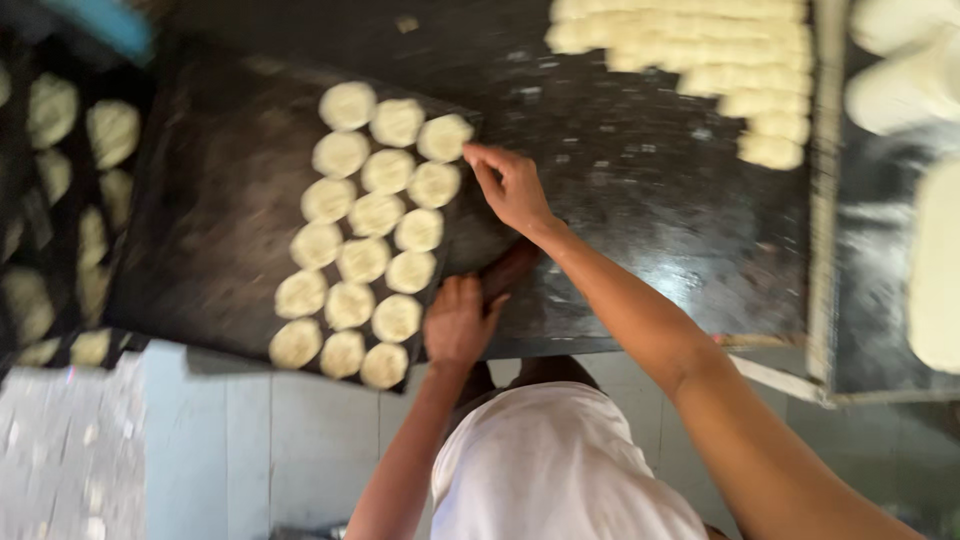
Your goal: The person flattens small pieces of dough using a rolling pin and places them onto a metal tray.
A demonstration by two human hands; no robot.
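A dark baking tray [210,220] lies tilted on the black worktable [620,200], its right part filled with several round flat dough pieces [365,215] in three rows. My right hand [512,188] rests at the tray's right edge near the top dough piece, fingers pointing left and together. At the near right corner of the tray, my left hand [458,320] curls its fingers over the tray's edge. Neither hand holds a dough piece.
More cut dough pieces [720,70] lie in a heap at the far right of the table. Large white dough lumps [935,260] sit on a surface at the right. Trays with dough [60,200] stand at the left. Pale tiled floor below.
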